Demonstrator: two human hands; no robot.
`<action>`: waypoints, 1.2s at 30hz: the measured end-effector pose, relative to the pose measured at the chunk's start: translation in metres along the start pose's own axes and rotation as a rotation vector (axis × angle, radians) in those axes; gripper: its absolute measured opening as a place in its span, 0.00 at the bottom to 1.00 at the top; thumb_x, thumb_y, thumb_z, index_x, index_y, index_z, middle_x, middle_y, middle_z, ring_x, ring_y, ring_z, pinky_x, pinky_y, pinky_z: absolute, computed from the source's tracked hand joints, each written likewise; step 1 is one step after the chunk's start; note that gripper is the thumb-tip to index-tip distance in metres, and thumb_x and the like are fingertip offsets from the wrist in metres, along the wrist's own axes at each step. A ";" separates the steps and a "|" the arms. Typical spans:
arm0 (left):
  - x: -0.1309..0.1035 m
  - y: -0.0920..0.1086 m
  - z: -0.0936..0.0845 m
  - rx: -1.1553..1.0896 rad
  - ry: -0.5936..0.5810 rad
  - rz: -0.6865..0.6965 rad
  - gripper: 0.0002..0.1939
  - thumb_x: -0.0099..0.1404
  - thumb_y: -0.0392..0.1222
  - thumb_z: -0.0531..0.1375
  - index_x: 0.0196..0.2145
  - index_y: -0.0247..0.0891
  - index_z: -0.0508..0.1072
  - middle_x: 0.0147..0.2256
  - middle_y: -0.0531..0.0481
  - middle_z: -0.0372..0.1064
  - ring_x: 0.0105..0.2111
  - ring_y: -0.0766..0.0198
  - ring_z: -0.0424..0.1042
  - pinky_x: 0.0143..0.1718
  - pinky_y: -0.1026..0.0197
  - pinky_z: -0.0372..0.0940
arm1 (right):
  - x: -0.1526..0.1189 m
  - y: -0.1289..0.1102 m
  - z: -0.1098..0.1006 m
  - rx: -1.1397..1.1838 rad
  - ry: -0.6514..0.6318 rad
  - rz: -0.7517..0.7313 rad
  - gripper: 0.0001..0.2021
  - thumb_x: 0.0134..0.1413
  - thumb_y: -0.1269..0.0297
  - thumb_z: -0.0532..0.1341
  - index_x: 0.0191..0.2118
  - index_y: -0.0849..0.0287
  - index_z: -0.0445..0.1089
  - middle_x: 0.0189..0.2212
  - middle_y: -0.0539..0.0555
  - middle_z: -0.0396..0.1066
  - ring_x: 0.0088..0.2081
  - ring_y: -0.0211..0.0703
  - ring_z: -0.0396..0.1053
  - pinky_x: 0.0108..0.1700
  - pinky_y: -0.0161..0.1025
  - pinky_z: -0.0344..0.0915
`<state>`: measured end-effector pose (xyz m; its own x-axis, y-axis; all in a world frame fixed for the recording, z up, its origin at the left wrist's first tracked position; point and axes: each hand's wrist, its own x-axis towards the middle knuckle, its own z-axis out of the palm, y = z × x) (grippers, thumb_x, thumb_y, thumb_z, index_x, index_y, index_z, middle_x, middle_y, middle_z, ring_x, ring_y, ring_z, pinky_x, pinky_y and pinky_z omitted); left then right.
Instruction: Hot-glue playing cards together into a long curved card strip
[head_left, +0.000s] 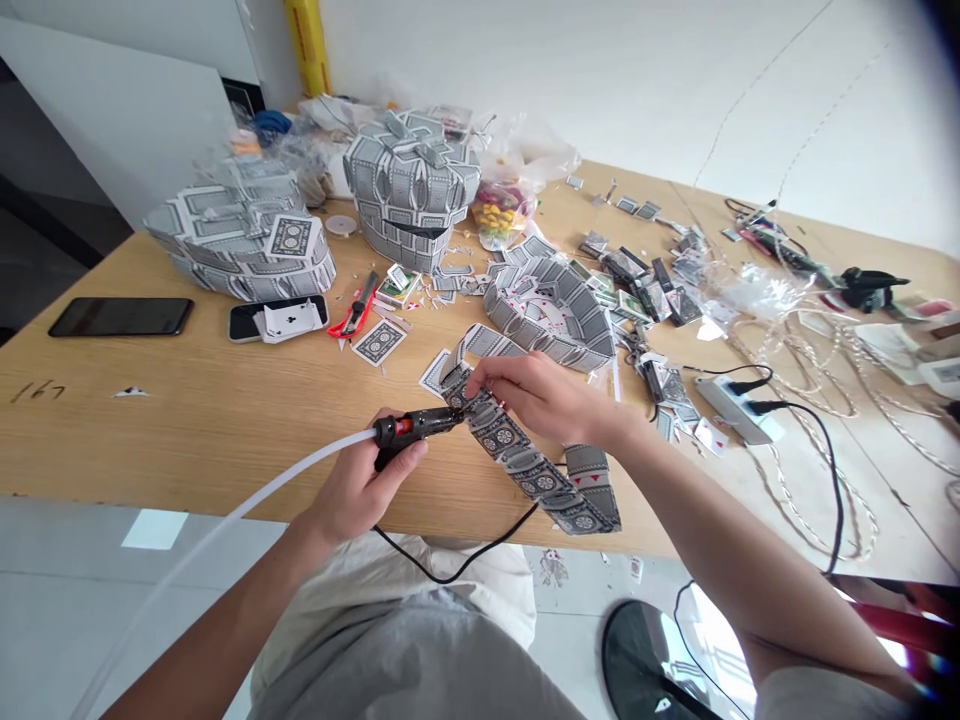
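Observation:
My left hand (367,475) is wrapped round a black hot glue gun (412,428), with a long white glue stick (262,495) trailing from its back end. The gun's nozzle meets the upper end of a strip of folded playing cards (517,455), bent into a loop. Pinched between the fingers of my right hand (544,395) is that same end of the card strip. Behind the hand lies a playing-card basket (551,305) with upright walls and cards across its floor. A loose card (433,372) rests flat just left of the strip.
Two larger card-built containers (412,190) (240,235) stand at the back left. Nearby are a phone (120,316), a red utility knife (356,305) and a single card (379,342). To the right, a power strip (739,408) sits among cords and card scraps. A black cable hangs over the table's front edge.

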<state>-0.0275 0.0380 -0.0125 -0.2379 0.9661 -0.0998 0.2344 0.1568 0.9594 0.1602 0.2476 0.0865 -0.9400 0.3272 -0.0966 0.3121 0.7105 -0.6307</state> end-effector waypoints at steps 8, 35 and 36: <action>-0.004 -0.008 -0.011 -0.041 0.005 -0.016 0.19 0.76 0.58 0.61 0.38 0.38 0.75 0.24 0.55 0.64 0.24 0.64 0.64 0.26 0.62 0.60 | -0.003 -0.004 0.002 -0.031 0.012 0.044 0.10 0.67 0.69 0.56 0.43 0.59 0.76 0.29 0.50 0.75 0.29 0.38 0.66 0.37 0.37 0.59; 0.017 -0.005 -0.006 -0.332 0.086 -0.038 0.22 0.75 0.63 0.61 0.38 0.40 0.68 0.28 0.56 0.62 0.24 0.68 0.60 0.24 0.63 0.57 | -0.014 -0.007 0.029 0.020 0.076 0.139 0.08 0.68 0.62 0.61 0.43 0.52 0.59 0.28 0.46 0.70 0.26 0.40 0.69 0.31 0.38 0.62; 0.017 -0.005 -0.005 -0.336 0.084 -0.039 0.22 0.76 0.63 0.61 0.38 0.40 0.67 0.29 0.56 0.62 0.24 0.68 0.60 0.24 0.63 0.57 | -0.014 -0.007 0.029 0.023 0.076 0.137 0.08 0.68 0.62 0.61 0.43 0.52 0.59 0.28 0.46 0.70 0.27 0.39 0.69 0.31 0.38 0.63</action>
<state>-0.0379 0.0523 -0.0179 -0.3209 0.9382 -0.1298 -0.0968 0.1038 0.9899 0.1670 0.2198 0.0700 -0.8752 0.4673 -0.1249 0.4328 0.6413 -0.6335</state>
